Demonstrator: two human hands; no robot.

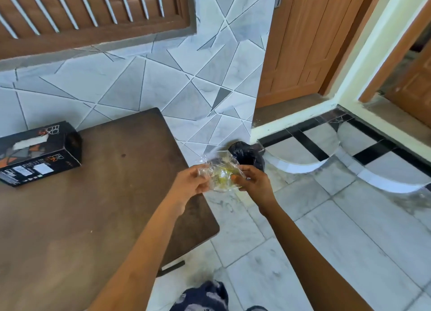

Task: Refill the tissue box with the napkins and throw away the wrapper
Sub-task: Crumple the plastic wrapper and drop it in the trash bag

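A crumpled clear plastic wrapper (pixel 220 174) with yellow print is held between both hands, just past the right edge of the brown table (pixel 105 205). My left hand (pixel 190 183) pinches its left side and my right hand (pixel 253 181) grips its right side. The black tissue box (pixel 39 153) with orange and grey print lies at the table's far left, with white napkin showing in its top slot. A small bin lined with a black bag (pixel 248 155) stands on the floor against the wall corner, just behind the wrapper.
A tiled wall with grey triangle patterns runs behind the table. A wooden door (pixel 300 42) and a doorway stand at the right. The marble floor (pixel 326 229) with black bands stretches to the right. Patterned clothing shows at the bottom edge.
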